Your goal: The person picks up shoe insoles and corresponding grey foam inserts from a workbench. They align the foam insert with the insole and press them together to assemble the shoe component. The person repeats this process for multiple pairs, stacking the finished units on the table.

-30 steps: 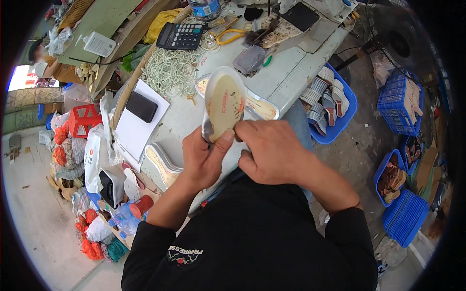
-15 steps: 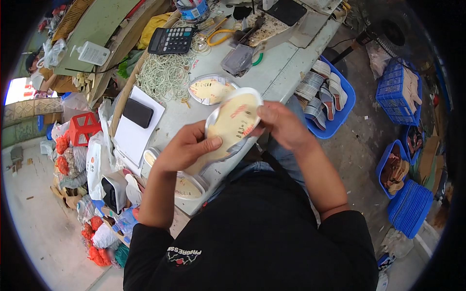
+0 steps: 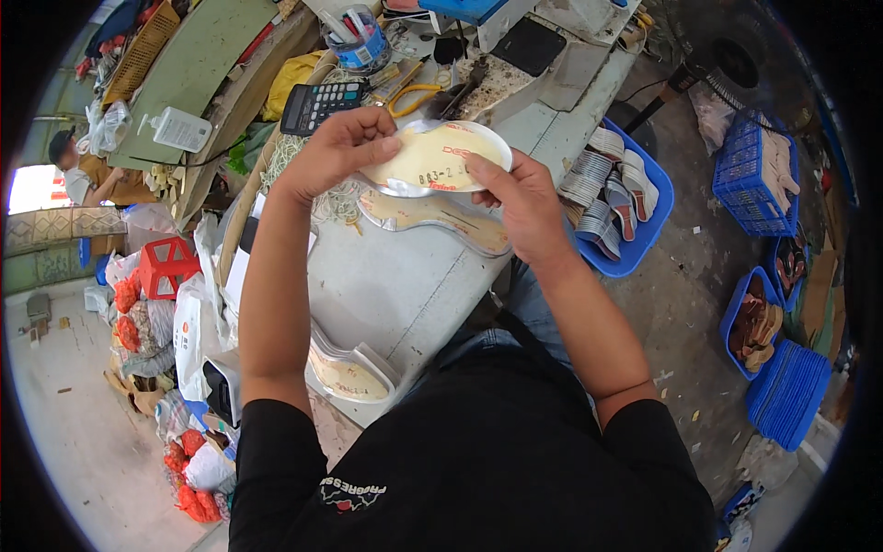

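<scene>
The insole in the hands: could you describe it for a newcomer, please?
Start at the pale worktable. Over it, the left hand and right hand grip a white-rimmed cream insole. Only this one is held; the tan insole nearby lies on the worktable.

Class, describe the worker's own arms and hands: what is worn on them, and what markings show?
Both the left hand and right hand are bare, with no gloves; no watch or bracelet shows on either wrist. The left sleeve and right sleeve are plain black, ending near the elbows. No cables or markings show on the forearms.
</scene>
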`<state>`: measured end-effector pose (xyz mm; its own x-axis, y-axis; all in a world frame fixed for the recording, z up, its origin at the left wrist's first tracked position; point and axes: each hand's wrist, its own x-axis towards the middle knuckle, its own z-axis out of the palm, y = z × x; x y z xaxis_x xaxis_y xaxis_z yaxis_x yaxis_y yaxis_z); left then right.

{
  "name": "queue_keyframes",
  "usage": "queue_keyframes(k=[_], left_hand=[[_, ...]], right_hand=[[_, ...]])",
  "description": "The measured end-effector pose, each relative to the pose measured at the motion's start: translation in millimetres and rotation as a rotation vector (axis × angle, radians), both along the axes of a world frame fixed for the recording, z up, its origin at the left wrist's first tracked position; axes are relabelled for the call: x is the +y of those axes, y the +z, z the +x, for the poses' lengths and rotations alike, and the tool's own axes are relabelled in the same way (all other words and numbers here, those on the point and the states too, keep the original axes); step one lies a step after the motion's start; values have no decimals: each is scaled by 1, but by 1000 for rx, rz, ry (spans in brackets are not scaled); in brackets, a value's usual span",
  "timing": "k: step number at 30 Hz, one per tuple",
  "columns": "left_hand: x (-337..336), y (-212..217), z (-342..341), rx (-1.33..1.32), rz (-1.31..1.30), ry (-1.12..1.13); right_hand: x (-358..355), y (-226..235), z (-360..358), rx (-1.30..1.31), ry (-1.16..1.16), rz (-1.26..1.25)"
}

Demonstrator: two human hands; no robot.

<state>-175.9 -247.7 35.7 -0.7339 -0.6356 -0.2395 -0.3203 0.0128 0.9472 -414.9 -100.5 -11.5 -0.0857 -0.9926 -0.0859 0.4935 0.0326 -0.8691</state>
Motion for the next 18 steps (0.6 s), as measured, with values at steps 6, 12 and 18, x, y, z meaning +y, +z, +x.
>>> queue_keyframes(k=[6,12,18], left_hand=[[-10,-1,24,-11,65,92],[24,-15,37,79,88,331],[78,-19,23,231,256,500]], right_hand=[[-25,0,30,78,-218,-88],[-38,-6,39,364,-388,-52],[-37,-1,40,358,-395,-22]])
